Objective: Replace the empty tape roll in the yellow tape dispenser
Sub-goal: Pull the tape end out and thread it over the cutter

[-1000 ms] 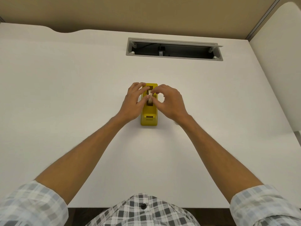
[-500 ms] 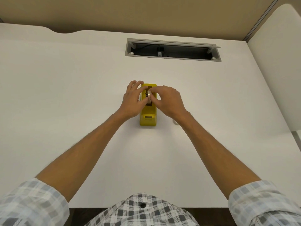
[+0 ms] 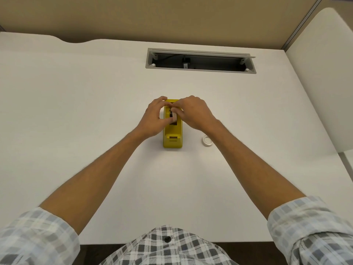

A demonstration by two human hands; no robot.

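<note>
A yellow tape dispenser point(image 3: 172, 138) stands lengthwise in the middle of the white desk point(image 3: 76, 111). In its top slot sits a pale tape roll point(image 3: 174, 117), partly hidden by fingers. My left hand point(image 3: 152, 119) grips the dispenser's left side, with the thumb against the roll. My right hand point(image 3: 193, 113) pinches the roll from the right, its fingertips over the slot's far end. A small white empty roll point(image 3: 207, 140) lies flat on the desk to the right of the dispenser, beside my right wrist.
A grey cable tray opening point(image 3: 200, 61) is set into the desk near its far edge. A white partition point(image 3: 324, 73) rises at the right. The desk's near edge runs just above my checked shirt point(image 3: 168, 245).
Both hands stayed on the dispenser and closed in tighter over the roll in the slot. My right wrist shifted, which uncovered the small white roll on the desk.
</note>
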